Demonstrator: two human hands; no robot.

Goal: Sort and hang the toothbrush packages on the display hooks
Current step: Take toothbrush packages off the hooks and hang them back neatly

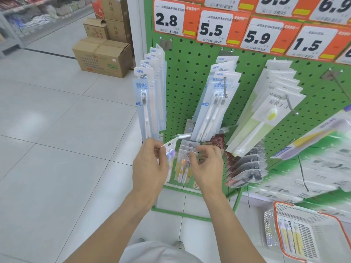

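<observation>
Both forearms reach out from the bottom edge. The left hand (150,164) pinches a toothbrush package (169,151) at its top, its lower part hidden behind the fingers. Just right of it, the right hand (208,166) curls its fingers at the packages on the low hook (187,160); whether it grips one I cannot tell. Above the hands, blue-carded packages (145,103) hang on the green pegboard (190,59). Down to the right, a basket (303,232) is cut off by the frame.

Both bare forearms reach forward, left hand (150,164) pinching with curled fingers, right hand (207,164) loosely curled.
</observation>
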